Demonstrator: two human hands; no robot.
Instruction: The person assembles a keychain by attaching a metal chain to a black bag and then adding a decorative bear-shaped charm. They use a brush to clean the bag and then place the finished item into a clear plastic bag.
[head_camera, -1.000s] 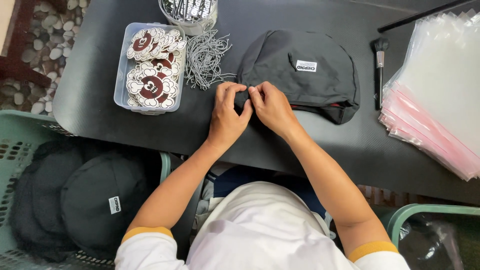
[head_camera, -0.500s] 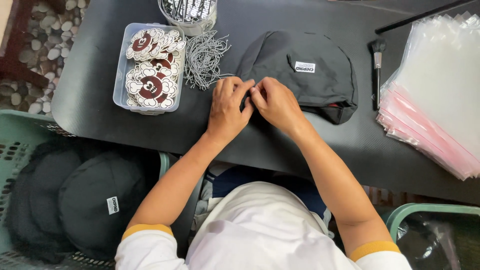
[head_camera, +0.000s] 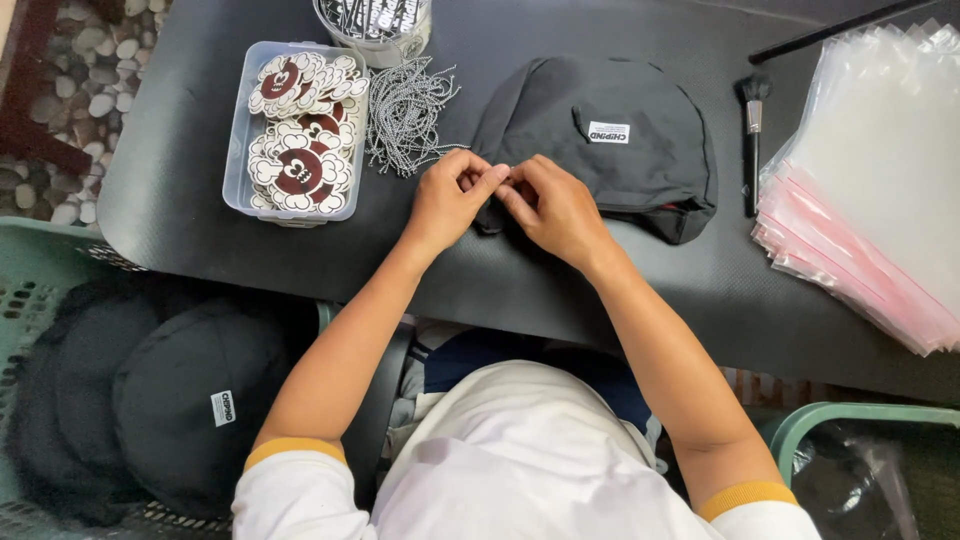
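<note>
Fingers (head_camera: 492, 178) of both hands still pinched together at black cap (head_camera: 620, 140) edge, shifted slightly up vs earlier.

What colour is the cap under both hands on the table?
Black, with a small white label; the cap shows in the head view.

soft even daylight, perhaps overcast

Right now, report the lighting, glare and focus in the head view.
Head view: soft, even light with faint shadows; mild sheen on the clear bags; both hands and the black cap are sharp; dark caps in the green basket lose detail.
</note>
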